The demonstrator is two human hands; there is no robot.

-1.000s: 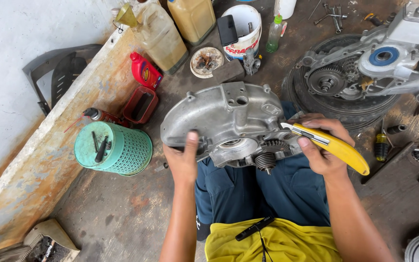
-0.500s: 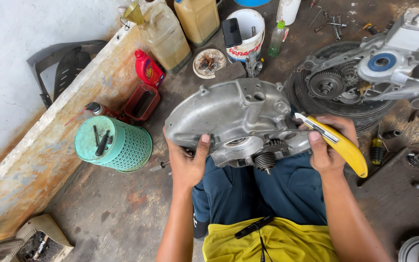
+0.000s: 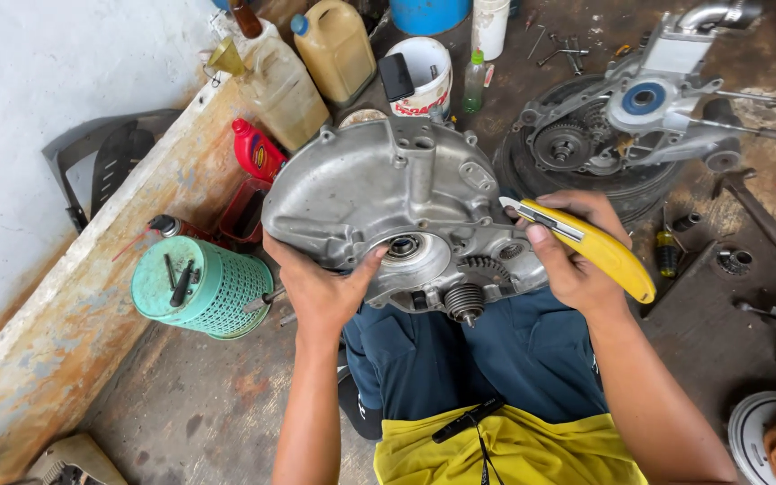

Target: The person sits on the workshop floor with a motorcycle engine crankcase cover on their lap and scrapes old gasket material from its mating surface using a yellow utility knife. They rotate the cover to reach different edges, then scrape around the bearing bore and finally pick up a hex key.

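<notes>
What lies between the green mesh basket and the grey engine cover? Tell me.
In the head view, only the left hand, gripping the engine cover at its lower left edge, and bare stained floor separate it from the green mesh basket.

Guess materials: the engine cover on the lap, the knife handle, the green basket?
Engine cover: looks like cast aluminium, dull grey with a matte, scuffed surface and moulded bosses. Utility knife in the right hand: glossy yellow handle, likely plastic, with a bright metal blade. Green basket: plastic by its even lattice and uniform colour.
</notes>
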